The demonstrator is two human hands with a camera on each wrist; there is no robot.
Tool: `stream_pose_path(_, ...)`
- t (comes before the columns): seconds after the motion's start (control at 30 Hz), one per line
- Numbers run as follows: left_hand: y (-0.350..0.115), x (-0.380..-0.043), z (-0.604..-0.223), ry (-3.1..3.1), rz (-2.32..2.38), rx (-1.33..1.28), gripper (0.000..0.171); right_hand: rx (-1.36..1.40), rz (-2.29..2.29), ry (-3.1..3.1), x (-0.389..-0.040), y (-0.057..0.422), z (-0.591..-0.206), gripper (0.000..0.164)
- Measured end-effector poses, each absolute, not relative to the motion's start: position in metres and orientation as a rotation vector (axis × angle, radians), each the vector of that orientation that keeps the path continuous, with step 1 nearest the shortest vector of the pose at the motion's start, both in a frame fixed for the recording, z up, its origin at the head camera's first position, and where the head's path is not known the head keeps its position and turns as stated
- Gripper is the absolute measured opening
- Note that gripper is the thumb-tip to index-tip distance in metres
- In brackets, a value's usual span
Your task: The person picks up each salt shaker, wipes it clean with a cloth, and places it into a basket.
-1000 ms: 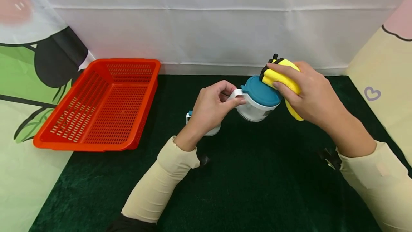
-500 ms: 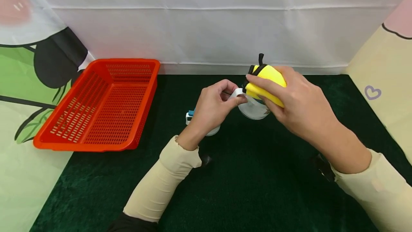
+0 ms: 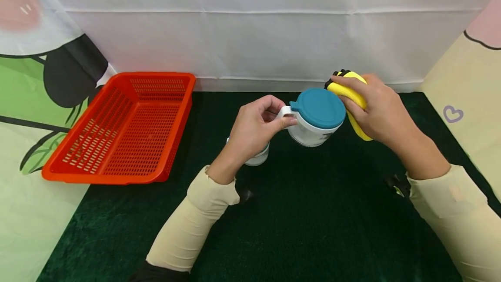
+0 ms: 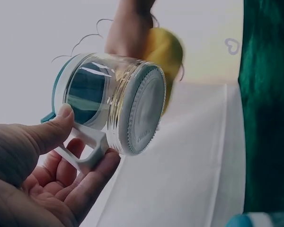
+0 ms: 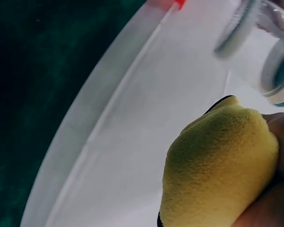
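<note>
Jar (image 3: 309,135) tilted above green tablecloth (image 3: 332,221), handle (image 3: 286,110) pinched in left hand (image 3: 255,129); yellow cloth (image 3: 348,92) gripped in curled right hand (image 3: 379,110), near lid (image 3: 322,108). Could twist free if pushed hard, with only handle pinched.

There are 2 hands (image 3: 254,125) (image 3: 379,112), 2 jars (image 3: 318,114) (image 3: 259,157), 1 yellow cloth (image 5: 217,165) and 1 red basket (image 3: 135,136).
</note>
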State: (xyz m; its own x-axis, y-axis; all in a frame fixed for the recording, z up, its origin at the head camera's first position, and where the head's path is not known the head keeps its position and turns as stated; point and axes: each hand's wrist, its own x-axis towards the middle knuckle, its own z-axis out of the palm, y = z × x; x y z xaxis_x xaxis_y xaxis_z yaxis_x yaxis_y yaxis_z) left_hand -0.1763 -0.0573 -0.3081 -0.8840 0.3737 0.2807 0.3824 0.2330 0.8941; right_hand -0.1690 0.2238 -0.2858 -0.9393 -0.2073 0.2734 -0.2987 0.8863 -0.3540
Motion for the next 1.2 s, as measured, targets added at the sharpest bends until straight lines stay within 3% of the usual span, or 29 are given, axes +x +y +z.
stream_pose_path(0.37, -0.092, -0.183, -0.277, -2.35, -1.739, -0.63, 0.022, 0.321, 0.603, -2.9, -0.171, 0.236, -0.306, 0.049)
stream_pose_path(0.77, -0.16, -0.197, -0.226, -2.18, -1.689, -0.349, 0.021, 0.357, 0.613, -2.912, -0.169, 0.239, -0.314, 0.049)
stream_pose_path(1.2, -0.23, -0.218, -0.221, -1.95, -1.862, -0.193, 0.028, 0.343, 0.61, -2.91, -0.168, 0.244, -0.318, 0.049)
